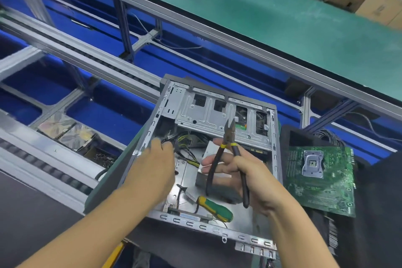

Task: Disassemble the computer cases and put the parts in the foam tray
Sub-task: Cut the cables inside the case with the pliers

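Computer case [206, 111], opened: one; loose motherboard [322, 180]: one; cutters [230, 144]: one pair; screwdriver [217, 208], green-and-yellow handle: one

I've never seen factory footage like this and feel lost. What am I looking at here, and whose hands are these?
This is one picture from a camera worn on a person's head, looking down at their two bare hands; no robot is involved. An open grey metal computer case lies on its side. The left hand reaches among the yellow and black cables inside; whether it grips them is unclear. The right hand holds black-handled cutting pliers, jaws up. A green-and-yellow screwdriver lies in the case, and a green circuit board rests to its right.
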Action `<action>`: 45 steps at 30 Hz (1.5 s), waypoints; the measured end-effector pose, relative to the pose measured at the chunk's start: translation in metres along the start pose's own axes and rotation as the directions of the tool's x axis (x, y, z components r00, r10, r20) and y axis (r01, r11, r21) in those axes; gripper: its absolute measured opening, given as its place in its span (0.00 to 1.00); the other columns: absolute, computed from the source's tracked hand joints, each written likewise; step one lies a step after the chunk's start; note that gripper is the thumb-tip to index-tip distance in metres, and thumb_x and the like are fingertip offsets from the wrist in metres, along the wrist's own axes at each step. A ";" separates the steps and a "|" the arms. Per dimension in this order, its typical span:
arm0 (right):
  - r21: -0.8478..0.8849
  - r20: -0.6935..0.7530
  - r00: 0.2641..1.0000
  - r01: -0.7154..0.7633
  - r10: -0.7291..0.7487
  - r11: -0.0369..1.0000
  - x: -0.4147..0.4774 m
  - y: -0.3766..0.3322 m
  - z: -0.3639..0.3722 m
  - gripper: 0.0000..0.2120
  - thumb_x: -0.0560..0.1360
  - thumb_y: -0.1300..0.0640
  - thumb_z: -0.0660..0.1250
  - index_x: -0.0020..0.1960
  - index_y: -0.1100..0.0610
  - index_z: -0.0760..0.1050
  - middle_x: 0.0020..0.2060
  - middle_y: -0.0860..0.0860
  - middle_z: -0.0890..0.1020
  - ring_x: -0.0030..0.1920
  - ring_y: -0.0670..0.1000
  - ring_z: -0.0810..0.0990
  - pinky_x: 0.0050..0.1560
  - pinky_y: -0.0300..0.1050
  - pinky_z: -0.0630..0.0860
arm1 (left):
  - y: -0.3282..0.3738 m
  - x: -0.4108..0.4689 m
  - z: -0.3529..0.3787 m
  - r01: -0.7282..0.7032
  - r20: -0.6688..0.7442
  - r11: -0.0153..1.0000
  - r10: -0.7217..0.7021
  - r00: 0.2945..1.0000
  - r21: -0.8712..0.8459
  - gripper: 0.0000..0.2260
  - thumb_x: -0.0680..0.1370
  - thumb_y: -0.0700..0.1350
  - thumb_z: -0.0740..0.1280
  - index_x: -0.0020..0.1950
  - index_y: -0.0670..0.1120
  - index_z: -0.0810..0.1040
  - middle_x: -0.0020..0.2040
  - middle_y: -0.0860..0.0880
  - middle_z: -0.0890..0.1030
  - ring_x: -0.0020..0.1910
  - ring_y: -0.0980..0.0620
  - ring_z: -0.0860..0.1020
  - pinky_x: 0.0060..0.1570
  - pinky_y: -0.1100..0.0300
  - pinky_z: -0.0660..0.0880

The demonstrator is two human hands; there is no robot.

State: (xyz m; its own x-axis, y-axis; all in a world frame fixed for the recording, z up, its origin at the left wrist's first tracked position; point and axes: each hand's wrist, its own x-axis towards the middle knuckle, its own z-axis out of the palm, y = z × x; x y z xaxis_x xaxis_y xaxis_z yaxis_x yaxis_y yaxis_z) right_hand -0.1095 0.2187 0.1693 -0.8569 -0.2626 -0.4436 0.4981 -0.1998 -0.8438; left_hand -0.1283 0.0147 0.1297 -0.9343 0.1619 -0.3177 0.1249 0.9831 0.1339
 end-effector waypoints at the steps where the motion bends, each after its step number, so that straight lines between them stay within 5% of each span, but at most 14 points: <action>1: 0.000 0.024 1.000 0.005 -0.005 1.000 0.003 -0.001 0.003 0.28 0.65 0.64 0.61 0.65 0.59 0.68 0.54 0.61 0.85 0.56 0.61 0.84 0.55 0.57 0.81 | -0.002 0.003 0.000 -0.031 0.033 0.997 0.033 0.999 -0.064 0.21 0.80 0.44 0.61 0.72 0.44 0.61 0.69 0.42 0.63 0.62 0.45 0.69 0.58 0.56 0.69; 2: -0.008 0.034 0.999 0.013 -0.013 1.000 0.007 -0.001 0.007 0.24 0.66 0.63 0.61 0.62 0.58 0.66 0.55 0.59 0.85 0.56 0.61 0.84 0.54 0.55 0.83 | -0.004 0.004 -0.002 -0.056 0.070 0.987 0.067 0.995 -0.153 0.27 0.80 0.47 0.60 0.77 0.44 0.56 0.75 0.44 0.58 0.72 0.44 0.63 0.69 0.52 0.64; 4: -0.034 0.016 0.999 0.044 -0.043 0.998 0.015 0.000 0.014 0.15 0.68 0.62 0.60 0.55 0.58 0.66 0.55 0.57 0.85 0.53 0.58 0.85 0.42 0.50 0.84 | -0.006 0.002 -0.008 -0.103 0.027 0.868 0.133 0.991 -0.486 0.27 0.81 0.47 0.59 0.80 0.49 0.57 0.78 0.51 0.59 0.77 0.50 0.58 0.75 0.52 0.57; 7: -0.034 -0.012 0.995 0.100 -0.100 0.994 0.024 0.007 0.031 0.15 0.72 0.67 0.57 0.55 0.57 0.75 0.51 0.52 0.85 0.44 0.54 0.83 0.30 0.47 0.79 | -0.005 -0.011 -0.020 -0.036 0.038 0.313 0.226 0.973 -0.949 0.13 0.83 0.46 0.61 0.66 0.56 0.75 0.55 0.58 0.83 0.55 0.54 0.82 0.54 0.57 0.76; 8: -0.069 -0.015 0.992 0.122 -0.123 0.990 0.027 0.010 0.040 0.17 0.72 0.67 0.56 0.52 0.53 0.79 0.46 0.50 0.84 0.41 0.53 0.82 0.29 0.46 0.77 | -0.006 -0.014 -0.020 -0.055 0.010 0.291 0.215 0.977 -0.955 0.10 0.83 0.47 0.62 0.62 0.57 0.77 0.47 0.58 0.84 0.43 0.54 0.84 0.43 0.58 0.77; 11: -0.314 0.006 0.986 0.158 -0.164 0.936 0.036 0.015 0.070 0.12 0.75 0.53 0.60 0.51 0.42 0.79 0.39 0.40 0.80 0.39 0.45 0.78 0.40 0.46 0.73 | -0.031 -0.015 -0.020 -0.194 -0.202 0.496 0.039 0.979 -0.846 0.06 0.83 0.45 0.63 0.52 0.51 0.79 0.31 0.56 0.75 0.26 0.57 0.71 0.32 0.57 0.69; 14: -0.487 0.108 0.989 0.138 -0.097 0.862 0.040 0.014 0.098 0.19 0.70 0.37 0.62 0.60 0.39 0.74 0.47 0.35 0.81 0.41 0.33 0.77 0.49 0.43 0.72 | -0.090 -0.027 -0.031 -0.220 -0.251 0.460 -0.007 0.968 -0.860 0.10 0.84 0.45 0.60 0.58 0.53 0.80 0.29 0.56 0.69 0.26 0.58 0.64 0.27 0.66 0.63; 16: -0.529 0.144 0.987 0.135 -0.069 0.838 0.040 0.014 0.111 0.21 0.71 0.41 0.65 0.63 0.41 0.71 0.47 0.40 0.79 0.36 0.35 0.75 0.47 0.42 0.73 | -0.140 -0.047 -0.033 -0.176 -0.204 0.370 -0.037 0.978 -0.912 0.12 0.83 0.47 0.60 0.61 0.58 0.80 0.30 0.55 0.65 0.25 0.58 0.60 0.24 0.69 0.59; 19: -0.568 0.205 0.974 0.198 -0.095 0.799 0.038 0.020 0.129 0.10 0.79 0.52 0.64 0.59 0.44 0.75 0.48 0.44 0.78 0.36 0.36 0.75 0.43 0.36 0.73 | -0.202 -0.079 -0.024 -0.065 -0.115 0.290 -0.157 0.981 -0.955 0.13 0.80 0.51 0.60 0.60 0.60 0.80 0.31 0.54 0.65 0.27 0.57 0.58 0.23 0.66 0.56; 25: -0.624 0.504 0.862 0.406 -0.053 0.668 0.028 0.057 0.187 0.07 0.80 0.57 0.63 0.48 0.45 0.77 0.40 0.51 0.80 0.36 0.49 0.74 0.38 0.39 0.72 | -0.266 -0.124 0.058 0.199 0.019 0.395 -0.416 0.909 -0.897 0.12 0.85 0.46 0.59 0.57 0.55 0.82 0.30 0.54 0.67 0.25 0.57 0.62 0.23 0.66 0.59; 28: -0.679 0.555 0.831 0.422 0.044 0.600 0.027 0.079 0.212 0.08 0.79 0.57 0.63 0.47 0.45 0.77 0.45 0.48 0.82 0.43 0.51 0.79 0.48 0.43 0.75 | -0.275 -0.136 0.116 0.362 0.035 0.537 -0.524 0.851 -0.761 0.11 0.84 0.46 0.60 0.56 0.41 0.80 0.31 0.55 0.72 0.28 0.56 0.68 0.29 0.61 0.65; 32: -0.735 0.525 0.834 0.344 0.169 0.584 0.026 0.100 0.228 0.09 0.78 0.58 0.62 0.45 0.45 0.76 0.45 0.50 0.82 0.43 0.51 0.80 0.53 0.49 0.78 | -0.278 -0.147 0.181 0.550 0.122 0.544 -0.632 0.765 -0.634 0.10 0.84 0.46 0.60 0.54 0.43 0.79 0.44 0.43 0.81 0.47 0.42 0.78 0.42 0.55 0.68; 38: -0.745 0.473 0.848 0.240 0.240 0.623 0.022 0.111 0.224 0.08 0.78 0.59 0.62 0.47 0.48 0.78 0.38 0.42 0.83 0.36 0.44 0.76 0.40 0.39 0.74 | -0.288 -0.149 0.215 0.679 0.084 0.518 -0.760 0.645 -0.521 0.15 0.84 0.45 0.58 0.68 0.45 0.75 0.57 0.39 0.75 0.57 0.38 0.76 0.55 0.50 0.74; 45: -0.706 0.454 0.860 0.188 0.233 0.683 0.019 0.106 0.211 0.08 0.78 0.58 0.62 0.48 0.48 0.78 0.39 0.45 0.83 0.37 0.44 0.76 0.37 0.36 0.72 | -0.282 -0.134 0.221 0.815 0.161 0.487 -0.819 0.551 -0.315 0.15 0.83 0.45 0.56 0.67 0.49 0.76 0.66 0.46 0.71 0.65 0.44 0.70 0.64 0.50 0.67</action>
State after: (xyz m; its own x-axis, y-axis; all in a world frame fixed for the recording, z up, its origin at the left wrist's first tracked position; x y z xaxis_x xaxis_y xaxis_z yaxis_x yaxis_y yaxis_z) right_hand -0.0446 -0.0069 0.1350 -0.5601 -0.7012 -0.4411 0.0856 0.4806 -0.8727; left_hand 0.0357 -0.2651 -0.0723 -0.5637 -0.7016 -0.4358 -0.8055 0.5837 0.1022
